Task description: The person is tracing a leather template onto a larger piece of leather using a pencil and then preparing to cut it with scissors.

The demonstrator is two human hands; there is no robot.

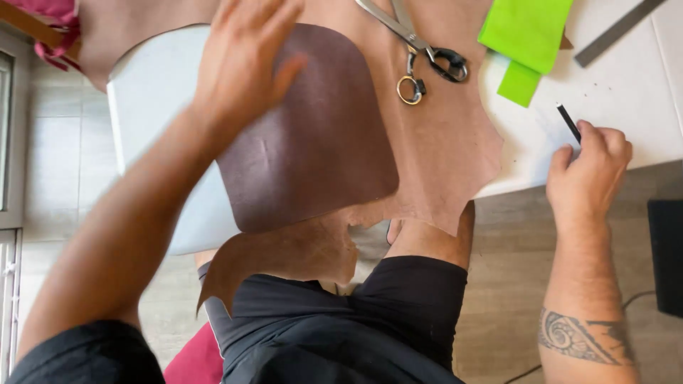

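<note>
My left hand (242, 64) hovers with fingers spread over a dark brown rounded leather piece (313, 149). That piece lies on a larger tan hide (441, 142), which drapes over the front edge of the white table (626, 92). At the table's front right, my right hand (587, 174) is closed around a thin black pen (568, 122), tip pointing away from me. Scissors (420, 53) with one black and one brass handle lie on the hide beyond the dark piece.
Two bright green felt pieces (525, 35) lie at the back right. A grey metal ruler (615, 32) lies diagonally at the far right corner. Pink cloth (53, 32) shows at the top left. A black box (667, 256) stands on the floor at right.
</note>
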